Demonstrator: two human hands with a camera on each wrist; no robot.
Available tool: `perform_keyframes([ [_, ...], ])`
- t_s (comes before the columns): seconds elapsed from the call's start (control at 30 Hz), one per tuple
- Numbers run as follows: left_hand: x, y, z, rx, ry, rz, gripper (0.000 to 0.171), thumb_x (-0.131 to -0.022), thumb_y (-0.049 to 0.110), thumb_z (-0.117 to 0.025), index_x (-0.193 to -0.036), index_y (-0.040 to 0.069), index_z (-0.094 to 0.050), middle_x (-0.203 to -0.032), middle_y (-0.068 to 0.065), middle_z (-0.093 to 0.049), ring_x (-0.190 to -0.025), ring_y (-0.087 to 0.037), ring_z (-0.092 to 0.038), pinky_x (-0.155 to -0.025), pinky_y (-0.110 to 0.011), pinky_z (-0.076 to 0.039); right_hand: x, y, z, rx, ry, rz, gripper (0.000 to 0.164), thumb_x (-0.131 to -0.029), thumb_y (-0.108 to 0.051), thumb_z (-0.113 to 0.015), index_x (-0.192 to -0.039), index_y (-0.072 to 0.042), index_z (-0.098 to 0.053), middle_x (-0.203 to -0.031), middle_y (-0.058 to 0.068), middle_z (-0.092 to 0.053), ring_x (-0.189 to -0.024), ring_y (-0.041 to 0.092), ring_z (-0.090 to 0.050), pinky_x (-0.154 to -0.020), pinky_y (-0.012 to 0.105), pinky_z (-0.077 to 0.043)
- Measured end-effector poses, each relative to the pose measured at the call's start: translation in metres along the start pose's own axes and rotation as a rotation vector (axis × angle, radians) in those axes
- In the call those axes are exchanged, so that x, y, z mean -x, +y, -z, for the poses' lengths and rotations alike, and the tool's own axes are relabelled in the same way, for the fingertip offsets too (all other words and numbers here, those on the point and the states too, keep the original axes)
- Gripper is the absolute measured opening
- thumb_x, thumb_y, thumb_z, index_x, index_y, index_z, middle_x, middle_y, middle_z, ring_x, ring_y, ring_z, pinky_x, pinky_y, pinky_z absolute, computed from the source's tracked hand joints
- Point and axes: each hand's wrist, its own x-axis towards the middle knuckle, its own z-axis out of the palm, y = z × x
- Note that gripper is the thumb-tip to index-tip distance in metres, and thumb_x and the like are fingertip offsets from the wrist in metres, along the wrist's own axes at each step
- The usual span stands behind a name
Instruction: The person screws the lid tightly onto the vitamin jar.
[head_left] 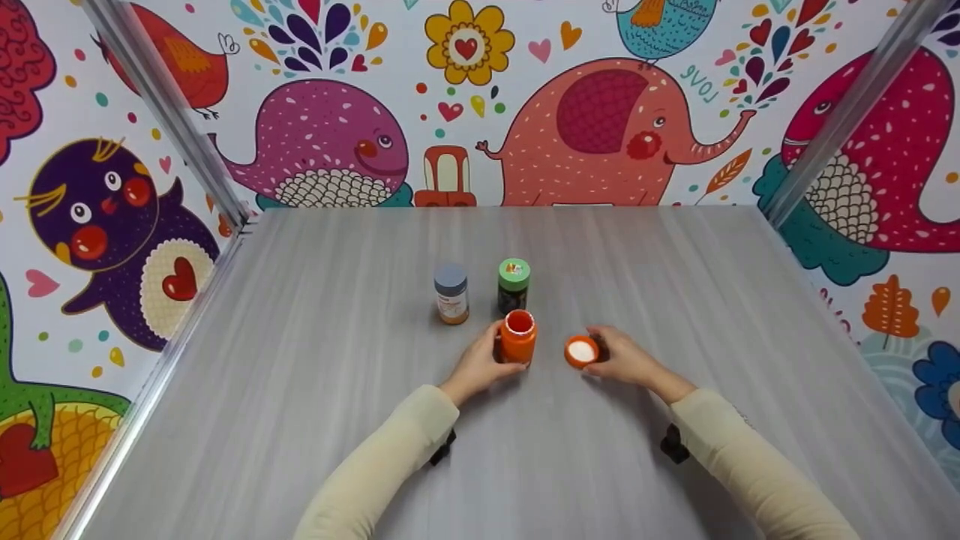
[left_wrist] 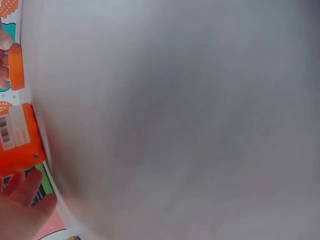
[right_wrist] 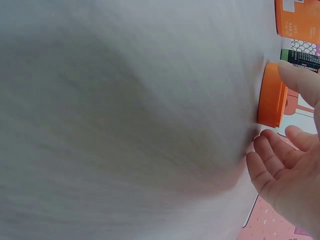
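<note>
On the table stands an uncapped orange bottle (head_left: 517,346), its mouth facing up. My left hand (head_left: 482,361) holds it from the left, the thumb in front; its lower fingers (left_wrist: 31,186) spread beside the bottle in the left wrist view. To the right lies an orange cap (head_left: 580,351), white inside turned up. My right hand (head_left: 628,360) reaches around the cap's right side. In the right wrist view, the thumb (right_wrist: 297,80) overlaps the cap's edge, while the other fingers are loosely extended with a small gap from it.
A jar with a green lid (head_left: 514,285) stands just behind the orange bottle. Left of it is a jar with a grey lid (head_left: 451,294). The grey table (head_left: 315,315) is bordered by walls (head_left: 450,172) printed with cartoon animals, with metal posts (head_left: 847,127) at the corners.
</note>
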Motion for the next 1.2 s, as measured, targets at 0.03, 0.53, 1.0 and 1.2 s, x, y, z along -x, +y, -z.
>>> perform_keyframes([
  [0.03,-0.0005,-0.0001,-0.0003,-0.002,0.001,0.004,0.079,-0.076,0.021,-0.075,-0.139,0.004,-0.031,-0.136,-0.014,-0.044,-0.125,-0.027,-0.041,-0.107,-0.043,-0.028,-0.0005,0.0004,0.0,0.007,0.001,0.002,0.066,-0.075,-0.006,-0.074,-0.125,0.018,-0.038,-0.119,0.033,-0.047,-0.108,0.043,-0.05,-0.09,0.052,-0.041],
  [0.53,-0.0048,-0.0012,0.0005,-0.007,0.015,0.001,0.07,-0.076,0.019,-0.075,-0.134,0.005,-0.038,-0.13,-0.012,-0.05,-0.118,-0.025,-0.047,-0.104,-0.04,-0.033,-0.0027,-0.0006,-0.0044,0.129,0.025,0.001,0.064,-0.073,-0.013,-0.076,-0.122,0.013,-0.045,-0.121,0.031,-0.049,-0.113,0.044,-0.045,-0.094,0.055,-0.035],
  [1.0,-0.0072,-0.0012,-0.0008,0.023,0.006,0.014,0.064,-0.075,0.016,-0.075,-0.13,0.007,-0.042,-0.127,-0.01,-0.052,-0.115,-0.024,-0.051,-0.102,-0.04,-0.036,-0.0052,0.0005,-0.0088,0.168,0.081,0.046,0.05,-0.073,-0.013,-0.076,-0.111,0.01,-0.054,-0.107,0.024,-0.056,-0.101,0.038,-0.051,-0.087,0.051,-0.04],
  [1.2,-0.0067,0.0006,-0.0008,0.02,-0.002,0.027,0.064,-0.075,0.017,-0.075,-0.129,0.009,-0.042,-0.127,-0.009,-0.052,-0.115,-0.024,-0.051,-0.101,-0.041,-0.036,-0.0063,-0.0048,-0.005,0.116,0.058,0.024,0.047,-0.075,-0.013,-0.075,-0.111,0.009,-0.054,-0.105,0.022,-0.058,-0.097,0.034,-0.054,-0.083,0.048,-0.044],
])
